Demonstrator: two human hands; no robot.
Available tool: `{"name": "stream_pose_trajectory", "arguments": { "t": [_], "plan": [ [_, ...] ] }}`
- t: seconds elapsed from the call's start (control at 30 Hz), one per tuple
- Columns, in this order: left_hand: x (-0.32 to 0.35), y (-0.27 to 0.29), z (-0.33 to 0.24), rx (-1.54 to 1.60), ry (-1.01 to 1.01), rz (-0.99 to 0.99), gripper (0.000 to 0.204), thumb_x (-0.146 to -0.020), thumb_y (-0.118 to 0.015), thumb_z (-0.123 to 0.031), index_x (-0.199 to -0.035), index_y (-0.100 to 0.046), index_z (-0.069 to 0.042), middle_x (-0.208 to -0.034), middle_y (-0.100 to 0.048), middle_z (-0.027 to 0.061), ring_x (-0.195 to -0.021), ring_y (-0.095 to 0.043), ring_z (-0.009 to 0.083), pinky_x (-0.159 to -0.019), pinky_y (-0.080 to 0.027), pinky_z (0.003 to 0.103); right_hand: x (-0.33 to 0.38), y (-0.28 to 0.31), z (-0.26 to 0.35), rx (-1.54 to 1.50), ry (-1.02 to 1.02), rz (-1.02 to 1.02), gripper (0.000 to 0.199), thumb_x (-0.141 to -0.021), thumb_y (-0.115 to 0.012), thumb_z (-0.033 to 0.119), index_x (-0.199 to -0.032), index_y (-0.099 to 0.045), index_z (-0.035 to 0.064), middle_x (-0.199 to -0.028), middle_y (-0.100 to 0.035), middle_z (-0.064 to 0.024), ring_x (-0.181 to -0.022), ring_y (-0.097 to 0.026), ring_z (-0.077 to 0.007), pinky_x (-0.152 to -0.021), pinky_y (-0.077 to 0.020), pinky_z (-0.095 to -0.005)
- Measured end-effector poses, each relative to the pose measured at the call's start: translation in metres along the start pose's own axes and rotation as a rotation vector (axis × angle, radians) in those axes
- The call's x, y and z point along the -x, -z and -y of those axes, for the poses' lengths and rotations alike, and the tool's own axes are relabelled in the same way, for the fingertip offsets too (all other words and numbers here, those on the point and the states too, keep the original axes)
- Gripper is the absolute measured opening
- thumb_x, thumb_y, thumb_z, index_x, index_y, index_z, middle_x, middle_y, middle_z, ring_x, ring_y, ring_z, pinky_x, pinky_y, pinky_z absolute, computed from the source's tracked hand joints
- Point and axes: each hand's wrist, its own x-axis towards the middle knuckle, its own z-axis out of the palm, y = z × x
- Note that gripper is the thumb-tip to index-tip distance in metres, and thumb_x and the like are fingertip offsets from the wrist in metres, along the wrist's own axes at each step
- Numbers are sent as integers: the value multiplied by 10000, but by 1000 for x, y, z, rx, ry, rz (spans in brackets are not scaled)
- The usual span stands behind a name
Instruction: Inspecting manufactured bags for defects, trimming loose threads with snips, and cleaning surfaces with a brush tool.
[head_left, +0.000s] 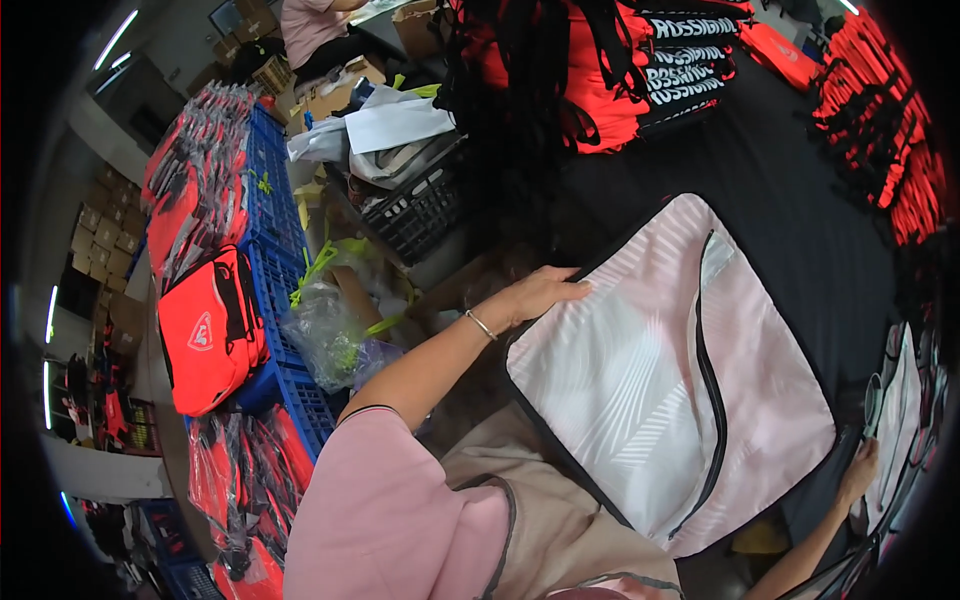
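A flat, square fabric bag (620,390), pale pink and white with black edging, lies tilted in front of me. Its curved black zipper (712,370) runs down the middle, and the cloth gapes a little along it. My left hand (545,295) pinches the bag's upper left edge, thumb on top and fingers underneath. Far off at the right, my right hand (860,475) is closed beside a pale fabric piece (897,430). What its small, partly hidden fingers hold is not clear. A greenish loop (873,400) shows just above them.
Black cloth (800,220) covers the table. Red and black bags (600,80) are piled at its far side, with more red straps (880,120) at the right. Blue crates (275,210) with red bags (210,330) stand left. Behind a black crate (415,210) sits another person (320,35).
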Motion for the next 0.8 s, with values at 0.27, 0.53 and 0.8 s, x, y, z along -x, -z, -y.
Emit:
{"name": "stream_pose_trajectory", "arguments": {
  "t": [0.27, 0.53, 0.8],
  "plan": [
    [-7, -5, 8, 26, -19, 10, 489, -946, -589, -298, -1321, -549, 13, -1192, -636, 76, -1065, -574, 135, -951, -440, 277, -2, -11, -35, 126, 63, 178, 340, -1002, -491, 261, -1181, -623, 5, -1057, -676, -207, -961, -658, -335, -814, -498, -370],
    [8, -10, -46, -624, -486, -365, 571, -814, -706, -186, -1315, -521, 14, -1334, -529, 227, -1243, -509, 355, -1058, -400, 389, 10, 14, 94, -394, -79, 51, 275, -979, -568, 206, -1119, -667, -9, -839, -661, -42, -757, -585, -106, -687, -456, -240],
    [-61, -65, -114, -681, -872, -391, 487, -852, -673, -278, -1250, -585, -10, -1297, -564, 195, -1156, -546, 333, -999, -416, 425, 37, 32, 254, -805, -125, 235, 206, -967, -596, 156, -1105, -673, 24, -786, -644, 16, -574, -444, -5, -495, -337, -170]
  ]
}}
